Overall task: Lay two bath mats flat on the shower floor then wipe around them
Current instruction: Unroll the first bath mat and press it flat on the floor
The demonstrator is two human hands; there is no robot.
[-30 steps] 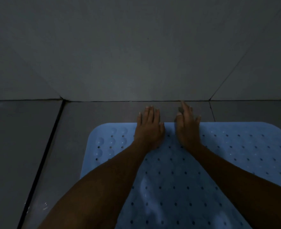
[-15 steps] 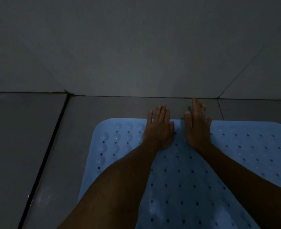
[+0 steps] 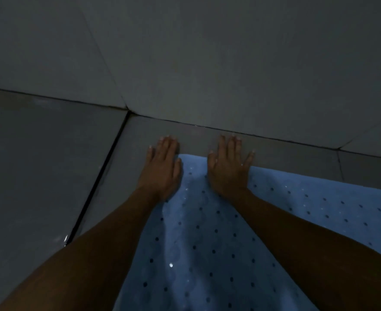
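You had both hands flat on the far edge of the blue bath mat (image 3: 207, 232). Your left hand (image 3: 162, 167) lay with straight fingers near the mat's far left corner, the palm on the mat and the fingertips reaching over onto the grey floor tiles (image 3: 50, 153). Your right hand (image 3: 228, 169) lay just beside it, also with straight, slightly spread fingers, palm on the mat and fingertips on the tile close to the wall (image 3: 207, 63). Neither hand held anything; both only pressed down.

The mat lay on the shower floor, with its far edge near the line where floor and wall meet. It had rows of small holes and looked mostly flat, though the light was weak and I cannot tell whether every part lay fully down.

As I judge it, you were at the step of smoothing the first mat. Only one mat was in view, so the second mat was probably not yet laid. No cloth was visible, and the wiping around the mats also seemed to be left.
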